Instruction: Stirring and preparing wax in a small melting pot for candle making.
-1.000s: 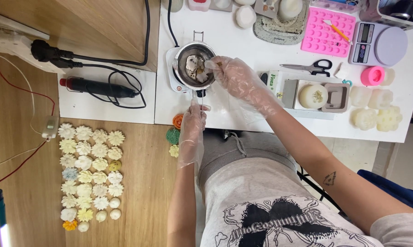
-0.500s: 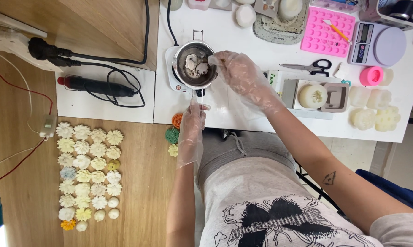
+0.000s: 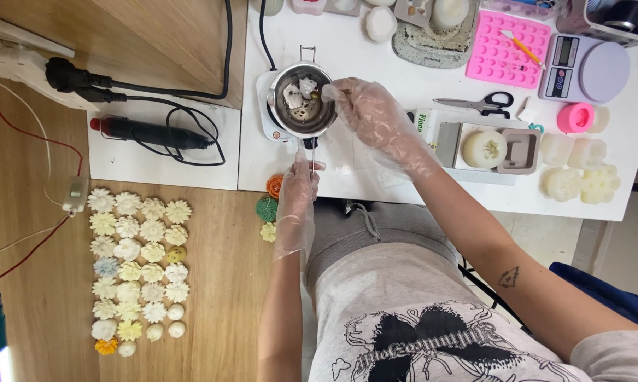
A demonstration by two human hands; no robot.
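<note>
1. The left hand [image 3: 301, 177], in a clear plastic glove, is closed around the thin handle of the small metal pot [image 3: 303, 110], at the near edge of the white worktop [image 3: 375, 170].
2. The pot sits on a small white hotplate [image 3: 268, 92] toward the worktop's left edge. It holds pale wax chunks [image 3: 296, 95] in dark liquid.
3. The right hand [image 3: 372, 117], also gloved, is over the pot's right rim, fingers pinched narrowly on a small thin item; what it is cannot be told.
4. Just right of that hand, a grey mould tray [image 3: 520, 148] holds a round cream candle [image 3: 483, 147].
5. Scissors [image 3: 478, 104] lie behind the tray; a pink silicone mould [image 3: 506, 46] and a digital scale [image 3: 587, 71] stand near the far right corner.
6. White flower-shaped wax pieces [image 3: 580, 180] lie at the near right corner.
7. On the wooden floor [image 3: 220, 283] to the left, rows of flower candles [image 3: 138, 262] are laid out.
</note>
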